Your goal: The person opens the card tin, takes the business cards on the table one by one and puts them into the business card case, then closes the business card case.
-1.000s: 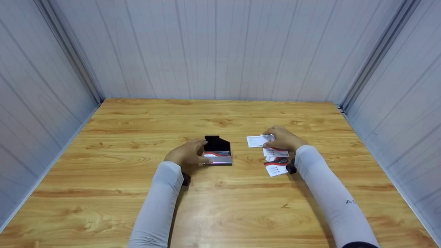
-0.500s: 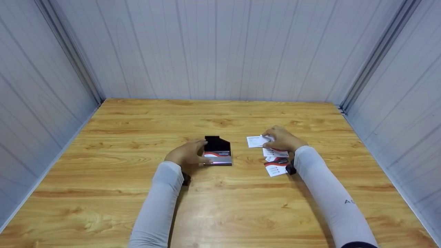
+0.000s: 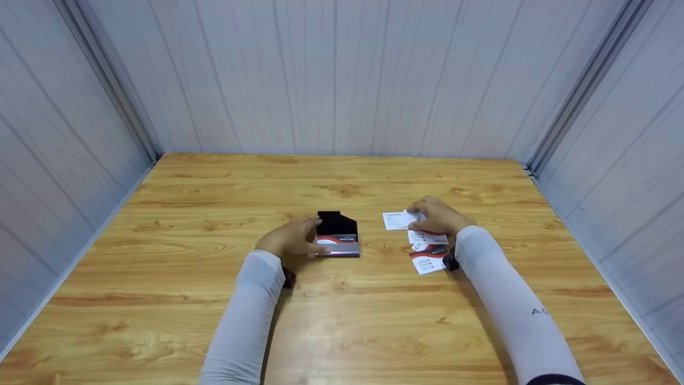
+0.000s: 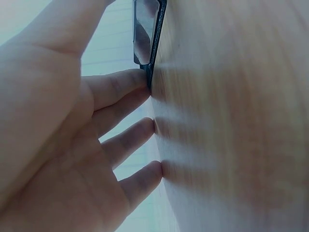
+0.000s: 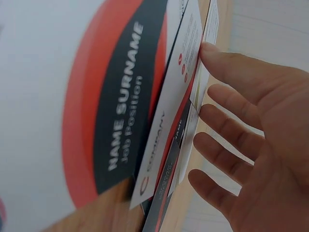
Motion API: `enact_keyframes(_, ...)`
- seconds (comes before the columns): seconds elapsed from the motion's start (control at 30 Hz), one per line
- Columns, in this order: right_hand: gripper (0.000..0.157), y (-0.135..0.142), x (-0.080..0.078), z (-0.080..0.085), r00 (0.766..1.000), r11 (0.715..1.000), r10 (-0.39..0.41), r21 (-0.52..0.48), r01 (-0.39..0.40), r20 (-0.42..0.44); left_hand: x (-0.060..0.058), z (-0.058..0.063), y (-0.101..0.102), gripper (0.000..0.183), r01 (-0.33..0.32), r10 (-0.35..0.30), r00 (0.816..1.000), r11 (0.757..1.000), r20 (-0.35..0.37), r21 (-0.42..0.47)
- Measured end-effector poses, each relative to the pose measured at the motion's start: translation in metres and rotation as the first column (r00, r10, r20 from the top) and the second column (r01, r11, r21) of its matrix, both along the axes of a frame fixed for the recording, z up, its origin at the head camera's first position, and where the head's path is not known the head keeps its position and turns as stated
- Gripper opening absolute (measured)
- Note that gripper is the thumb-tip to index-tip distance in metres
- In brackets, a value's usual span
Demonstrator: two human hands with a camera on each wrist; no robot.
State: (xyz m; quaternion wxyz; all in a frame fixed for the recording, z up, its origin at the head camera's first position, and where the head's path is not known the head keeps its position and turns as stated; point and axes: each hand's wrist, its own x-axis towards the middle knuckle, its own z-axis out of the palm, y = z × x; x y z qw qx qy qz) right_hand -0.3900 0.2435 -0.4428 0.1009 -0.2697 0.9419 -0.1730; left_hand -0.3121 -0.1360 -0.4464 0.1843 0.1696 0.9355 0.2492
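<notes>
An open business card case (image 3: 337,248) with a black lid (image 3: 336,223) and a silvery front stands on the table, a red, white and black card (image 3: 336,238) in it. My left hand (image 3: 288,237) holds its left side, thumb at the front and a forefinger by the lid; other fingertips (image 4: 154,169) rest on the wood. My right hand (image 3: 441,216) spans a white business card (image 3: 395,220), thumb at its near edge and fingers at the far edge. Closer to me, printed cards (image 3: 427,238) overlap in a loose row under the right wrist.
The wood-grain table (image 3: 342,321) runs back to a pale panelled wall (image 3: 342,80), with side walls left and right. A small dark wrist camera (image 3: 288,278) is strapped under the left wrist, another (image 3: 451,260) under the right.
The white card under my right fingers has shifted very slightly toward me, and the right forearm a little to the left. My left hand and the case stay put.
</notes>
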Motion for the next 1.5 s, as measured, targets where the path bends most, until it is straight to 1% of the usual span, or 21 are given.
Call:
enact_keyframes(0.07, 0.048, 0.001, -0.001, 0.001, 1.000, 1.000, -0.006, -0.005, 0.006, 0.014, 0.000, 0.000, 0.000, 0.091, -0.004, 0.004, 1.000, 1.000, 0.002, -0.001)
enact_keyframes(0.23, 0.046, 0.001, -0.002, 0.005, 0.995, 0.999, -0.047, -0.007, 0.048, 0.089, -0.002, 0.000, 0.001, 0.092, 0.004, -0.003, 1.000, 1.000, 0.001, -0.002)
enact_keyframes(0.47, 0.050, 0.000, -0.008, 0.014, 0.977, 0.993, -0.102, 0.077, 0.088, 0.189, -0.002, 0.000, 0.002, 0.092, 0.011, -0.011, 1.000, 1.000, -0.012, -0.009)
enact_keyframes(0.6, 0.048, -0.003, -0.012, 0.019, 0.977, 0.990, -0.096, 0.122, 0.073, 0.192, -0.002, 0.000, 0.002, 0.091, 0.011, -0.011, 1.000, 1.000, -0.011, -0.006)
enact_keyframes(0.73, 0.044, -0.005, -0.015, 0.021, 0.977, 0.989, -0.092, 0.134, 0.066, 0.192, -0.002, 0.002, 0.002, 0.091, 0.014, -0.014, 1.000, 1.000, -0.005, -0.001)
enact_keyframes(0.97, 0.051, -0.004, -0.016, 0.021, 0.974, 0.986, -0.107, 0.144, 0.079, 0.202, -0.002, 0.001, 0.002, 0.090, 0.013, -0.013, 1.000, 1.000, -0.005, -0.007)
enact_keyframes(1.03, 0.051, -0.004, -0.017, 0.022, 0.971, 0.984, -0.111, 0.159, 0.078, 0.209, -0.002, 0.001, 0.001, 0.090, 0.021, -0.021, 1.000, 1.000, -0.008, -0.008)
enact_keyframes(1.2, 0.049, -0.006, -0.017, 0.024, 0.966, 0.977, -0.133, 0.194, 0.090, 0.221, 0.000, 0.002, 0.001, 0.091, 0.013, -0.013, 1.000, 1.000, 0.000, 0.001)
enact_keyframes(1.37, 0.051, -0.006, -0.018, 0.024, 0.963, 0.977, -0.149, 0.186, 0.108, 0.224, 0.001, 0.002, 0.000, 0.092, 0.011, -0.011, 1.000, 1.000, -0.006, -0.004)
enact_keyframes(1.5, 0.052, -0.002, -0.019, 0.019, 0.955, 0.982, -0.160, 0.138, 0.129, 0.248, 0.001, 0.000, 0.001, 0.091, 0.005, -0.005, 1.000, 1.000, -0.006, 0.004)
